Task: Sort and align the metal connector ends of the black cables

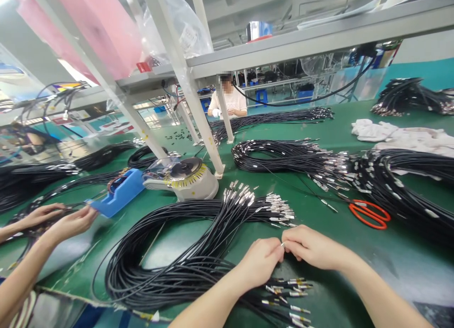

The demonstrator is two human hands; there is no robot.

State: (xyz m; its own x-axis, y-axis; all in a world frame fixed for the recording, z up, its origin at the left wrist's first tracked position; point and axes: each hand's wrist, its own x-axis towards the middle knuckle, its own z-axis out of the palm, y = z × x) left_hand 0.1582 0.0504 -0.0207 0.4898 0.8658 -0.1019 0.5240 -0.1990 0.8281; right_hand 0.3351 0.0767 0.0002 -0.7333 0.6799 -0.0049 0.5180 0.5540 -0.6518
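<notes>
My left hand (pixel 265 261) and my right hand (pixel 308 245) meet fingertip to fingertip over the green table. Both are closed in a pinch around a small whitish piece (pixel 283 245) that looks like a cable end; the fingers hide most of it. Directly beneath and to the left lies a big looped bundle of black cables (pixel 127 257). Its upper ends carry silvery connectors (pixel 280 209) with white labels, just beyond my hands. More labelled ends (pixel 292 309) of the bundle stick out below my left wrist.
Orange-handled scissors (pixel 369 214) lie at right, beside a large cable coil (pixel 400 191). Another coil (pixel 280 155) sits farther back. A round tape dispenser (pixel 191 179) stands by the shelf post (pixel 198 91). At left, a co-worker's hand (pixel 73 226) touches a blue tape holder (pixel 122 195).
</notes>
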